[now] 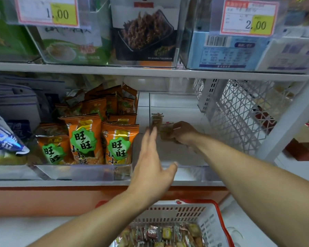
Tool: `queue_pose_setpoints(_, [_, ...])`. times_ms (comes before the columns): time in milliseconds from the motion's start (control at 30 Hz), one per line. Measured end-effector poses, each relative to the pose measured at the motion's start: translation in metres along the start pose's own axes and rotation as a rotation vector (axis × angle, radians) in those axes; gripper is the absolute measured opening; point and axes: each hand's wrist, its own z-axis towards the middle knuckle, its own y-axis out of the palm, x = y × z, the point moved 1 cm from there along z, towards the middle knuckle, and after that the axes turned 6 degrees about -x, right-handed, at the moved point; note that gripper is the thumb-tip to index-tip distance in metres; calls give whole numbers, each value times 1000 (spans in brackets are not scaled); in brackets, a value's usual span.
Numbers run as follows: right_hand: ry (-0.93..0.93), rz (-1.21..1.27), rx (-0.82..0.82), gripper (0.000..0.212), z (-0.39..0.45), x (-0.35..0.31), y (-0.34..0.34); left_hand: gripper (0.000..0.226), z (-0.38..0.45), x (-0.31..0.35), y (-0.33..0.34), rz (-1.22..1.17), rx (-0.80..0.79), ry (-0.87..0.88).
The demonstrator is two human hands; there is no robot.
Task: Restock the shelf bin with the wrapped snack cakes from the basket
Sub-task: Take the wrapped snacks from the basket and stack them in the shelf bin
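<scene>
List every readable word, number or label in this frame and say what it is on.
"1.00": yellow part of the left price tag.
"2.00": yellow part of the right price tag.
"旺旺": orange snack bags.
Small print on both tags, the blue box and basket wrappers: too blurred to read.

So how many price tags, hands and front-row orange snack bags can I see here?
Price tags: 2
Hands, left hand and right hand: 2
Front-row orange bags: 3
Total: 7
</scene>
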Motion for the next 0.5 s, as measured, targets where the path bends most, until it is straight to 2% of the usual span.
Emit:
queue_pose_setpoints(100, [-18, -2, -22, 17, 28, -3, 13, 107, 7, -7, 2, 15, 7, -9])
queue_pose_setpoints(233, [-28, -201, 91, 34, 50, 5, 16, 106, 7, -12, 3, 53, -25, 26])
queue_pose_setpoints(400, [-13, -59, 192, 45, 66, 11, 23, 106, 7, -14, 2, 79, -65, 34])
queue_pose_setpoints(500, [-28, -66, 175, 54, 69, 7, 30, 106, 6, -14, 1, 80, -75, 42])
